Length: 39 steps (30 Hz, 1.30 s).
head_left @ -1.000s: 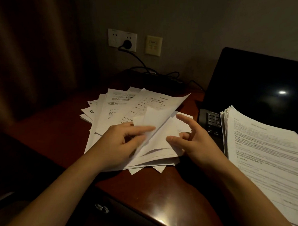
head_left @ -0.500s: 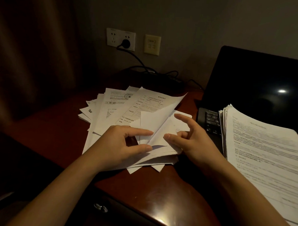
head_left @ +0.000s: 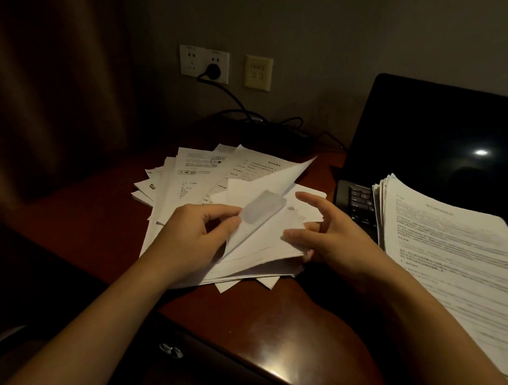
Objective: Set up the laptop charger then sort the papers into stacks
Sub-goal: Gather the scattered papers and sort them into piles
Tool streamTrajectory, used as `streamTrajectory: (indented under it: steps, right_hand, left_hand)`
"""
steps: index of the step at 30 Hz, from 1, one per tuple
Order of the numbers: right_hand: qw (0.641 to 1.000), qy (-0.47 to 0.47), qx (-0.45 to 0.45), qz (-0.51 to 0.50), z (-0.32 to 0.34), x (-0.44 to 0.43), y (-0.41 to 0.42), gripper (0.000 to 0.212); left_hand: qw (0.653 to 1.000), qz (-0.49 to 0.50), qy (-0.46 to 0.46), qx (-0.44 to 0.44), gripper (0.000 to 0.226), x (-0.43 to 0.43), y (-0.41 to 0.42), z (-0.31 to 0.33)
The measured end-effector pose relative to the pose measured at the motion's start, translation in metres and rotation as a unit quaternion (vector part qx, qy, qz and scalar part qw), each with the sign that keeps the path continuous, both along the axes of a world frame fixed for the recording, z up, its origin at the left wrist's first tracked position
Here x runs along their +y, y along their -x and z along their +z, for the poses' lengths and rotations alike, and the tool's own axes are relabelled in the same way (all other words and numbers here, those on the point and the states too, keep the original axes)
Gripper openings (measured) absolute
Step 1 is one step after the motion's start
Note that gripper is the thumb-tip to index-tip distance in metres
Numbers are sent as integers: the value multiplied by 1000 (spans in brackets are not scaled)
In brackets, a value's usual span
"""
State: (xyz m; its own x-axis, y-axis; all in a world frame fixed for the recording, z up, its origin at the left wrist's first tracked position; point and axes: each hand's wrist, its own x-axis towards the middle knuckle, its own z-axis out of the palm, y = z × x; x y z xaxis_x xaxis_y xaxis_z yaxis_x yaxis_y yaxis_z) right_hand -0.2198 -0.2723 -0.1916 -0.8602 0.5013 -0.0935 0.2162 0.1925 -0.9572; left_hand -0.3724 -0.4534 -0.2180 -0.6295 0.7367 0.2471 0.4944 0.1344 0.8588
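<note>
On the dim desk [head_left: 241, 322], the left hand [head_left: 192, 236] pinches a lifted sheet [head_left: 288, 176] of the paper pile [head_left: 189, 189] — right of that pinch, the right hand [head_left: 338, 239], fingers spread, touches the pile.

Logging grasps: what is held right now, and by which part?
The left hand pinches a lifted white paper sheet at its near edge; the right hand, fingers spread, grips nothing.
</note>
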Motion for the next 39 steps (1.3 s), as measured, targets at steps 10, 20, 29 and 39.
streamTrajectory:
  steps: [10,20,29,39]
  right_hand:
    - [998,-67,10,-14,-4,-2,3,75]
    - [995,-75,38,-46,-9,-9,5,70]
    - [995,-72,26,-56,-8,-13,7,68]
    - [998,-48,-13,-36,-2,-10,3,16]
  left_hand:
    - [994,61,-85,-25,15,0,-1,2]
    - [991,-32,53,115,44,0,-2,3]
    - [991,-30,43,126,29,2,-1,1]
    - [995,-26,20,96,51,0,-4,3]
